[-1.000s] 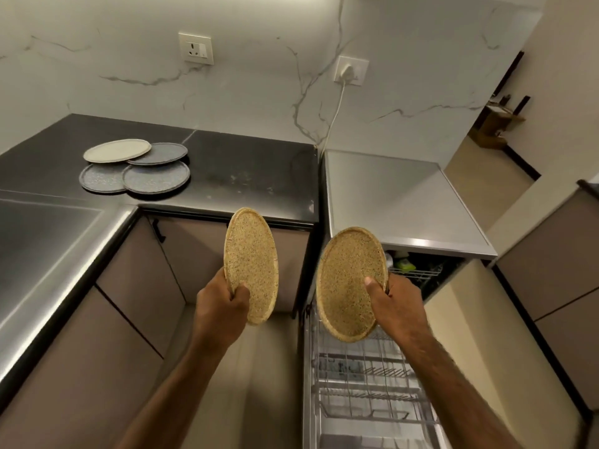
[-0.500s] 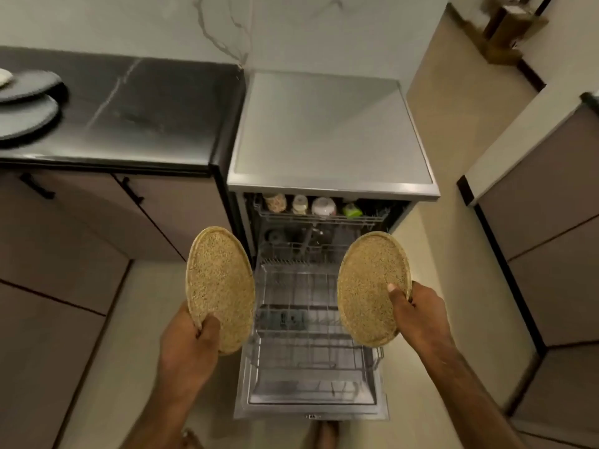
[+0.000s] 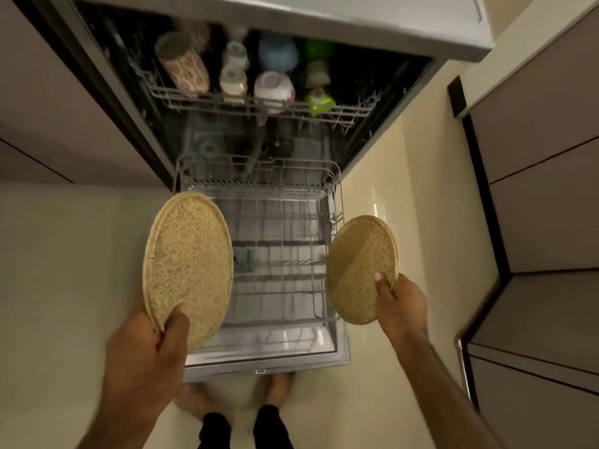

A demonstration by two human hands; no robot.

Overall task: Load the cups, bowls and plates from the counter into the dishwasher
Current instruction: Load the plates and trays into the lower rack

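My left hand (image 3: 147, 346) grips a tan speckled plate (image 3: 188, 264) by its lower edge, held upright over the left side of the pulled-out lower rack (image 3: 337, 222). My right hand (image 3: 400, 303) pinches a second tan speckled plate (image 3: 358, 267) at its lower right rim, beside the rack's right edge. The lower rack's wire tines carry no dishes that I can see. The upper rack (image 3: 259, 103) holds several cups and bowls, among them a patterned tumbler (image 3: 183, 63) and a white bowl (image 3: 274, 89). The open dishwasher door (image 3: 265, 367) lies flat below the rack.
Brown cabinet fronts (image 3: 544, 157) stand close on the right, and more cabinets (image 3: 48, 108) on the left. The dishwasher's grey top (image 3: 356, 21) runs across the upper edge. My feet (image 3: 275, 387) stand on the pale floor just behind the door.
The view tilted down from the counter to look straight into the open dishwasher. Both hands lowered with their plates toward the lower rack. The grey plates on the counter have left the view.
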